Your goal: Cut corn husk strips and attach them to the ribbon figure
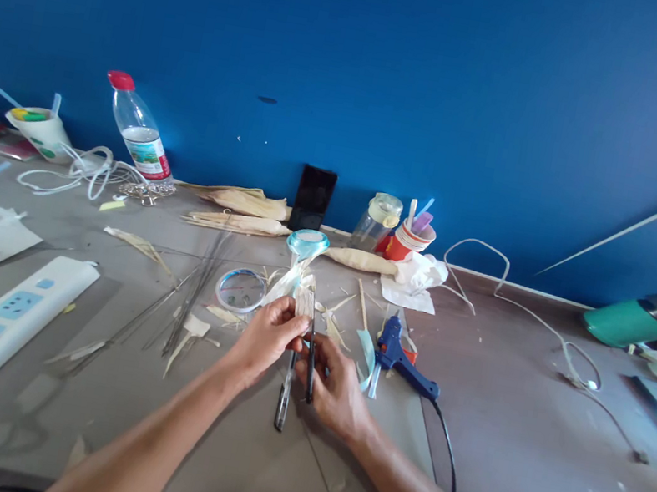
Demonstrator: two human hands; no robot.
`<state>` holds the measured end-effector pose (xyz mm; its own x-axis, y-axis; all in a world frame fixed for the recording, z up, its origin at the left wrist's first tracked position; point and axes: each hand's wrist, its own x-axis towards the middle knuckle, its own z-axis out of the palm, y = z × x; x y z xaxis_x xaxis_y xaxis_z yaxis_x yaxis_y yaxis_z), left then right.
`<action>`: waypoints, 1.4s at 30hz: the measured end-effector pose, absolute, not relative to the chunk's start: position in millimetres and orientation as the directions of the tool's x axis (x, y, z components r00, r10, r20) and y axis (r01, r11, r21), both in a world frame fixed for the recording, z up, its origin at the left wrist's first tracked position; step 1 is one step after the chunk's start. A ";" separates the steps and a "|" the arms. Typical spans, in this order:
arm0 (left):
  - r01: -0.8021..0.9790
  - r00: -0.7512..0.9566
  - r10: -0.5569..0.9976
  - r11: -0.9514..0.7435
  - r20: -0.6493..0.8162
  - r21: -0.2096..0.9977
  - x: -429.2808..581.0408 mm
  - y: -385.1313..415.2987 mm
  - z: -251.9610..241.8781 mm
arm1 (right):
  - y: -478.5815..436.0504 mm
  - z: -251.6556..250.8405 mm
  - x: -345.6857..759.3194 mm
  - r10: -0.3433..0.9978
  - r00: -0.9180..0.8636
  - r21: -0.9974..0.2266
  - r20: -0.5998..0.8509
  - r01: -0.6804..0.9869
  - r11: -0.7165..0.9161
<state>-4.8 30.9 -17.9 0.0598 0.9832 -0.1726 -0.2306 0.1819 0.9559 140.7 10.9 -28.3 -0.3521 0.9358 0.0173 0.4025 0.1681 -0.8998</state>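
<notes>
My left hand (271,336) is closed, its thumb and fingers pinching a pale piece of dried corn husk (306,303). Close beside it, my right hand (335,387) is wrapped round a slim black tool (310,372). The tool's upper end meets the husk near my left fingertips; its exact kind is unclear. Below the hands a clear-barrelled pen (283,403) lies on the table. Just beyond them is a light-blue ribbon roll (307,242), and a clear tape ring (240,290) lies to the left. A blue glue gun (396,347) rests right of my right hand.
Thin wires (193,290) and husk scraps lie left of the hands. A power strip (11,317) is at far left. Along the blue wall stand a tilted water bottle (142,132), a black phone (313,198), a jar (376,222) and paper cups (411,239).
</notes>
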 end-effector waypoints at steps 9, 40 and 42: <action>-0.247 0.065 0.979 0.202 -0.192 0.948 -2.6 29.5 -13.9 | 11.2 -30.8 140.4 0.936 -0.348 -0.893 0.050 0.405 0.198; -0.257 0.080 0.981 0.192 -0.177 0.947 -4.8 31.1 -17.0 | 9.9 -26.2 140.8 0.939 -0.343 -0.866 0.007 0.468 0.177; -0.258 0.080 0.981 0.194 -0.179 0.946 -4.9 31.0 -17.6 | 9.7 -24.4 140.4 0.940 -0.341 -0.859 0.016 0.477 0.187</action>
<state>-4.9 31.0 -17.6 0.0804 0.9805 -0.1791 -0.2580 0.1940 0.9465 140.4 9.7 -24.4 -0.3411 0.9399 0.0156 0.4771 0.1874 -0.8587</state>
